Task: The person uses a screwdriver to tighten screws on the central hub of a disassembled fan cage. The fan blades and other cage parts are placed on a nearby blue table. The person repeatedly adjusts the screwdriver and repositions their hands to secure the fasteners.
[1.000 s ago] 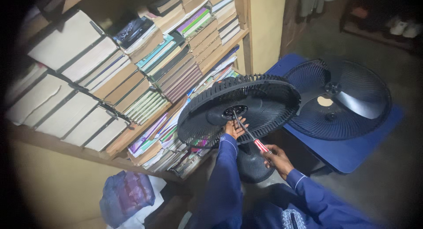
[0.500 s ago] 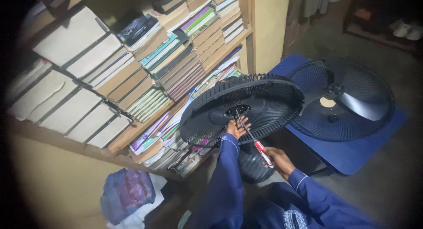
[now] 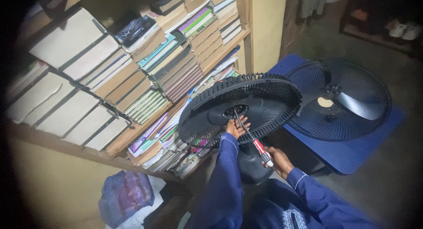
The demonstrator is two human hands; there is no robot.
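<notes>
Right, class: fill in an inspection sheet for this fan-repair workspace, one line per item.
Surface: blue table, partly covered.
Job's things: black rear fan guard, tilted up; red-handled screwdriver with its tip at the guard's hub.
Clutter: second guard with fan blade lying on the blue table; blue-purple bag on the floor.
Hands: left hand rests by the hub; right hand grips the screwdriver.
Cables: nothing seen.
Surroundings: wooden bookshelf packed with stacked books; shoes far right; dim light.

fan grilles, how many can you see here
2: one fan grille on the fan, with the left hand on it; the other grille lies on the blue table.
</notes>
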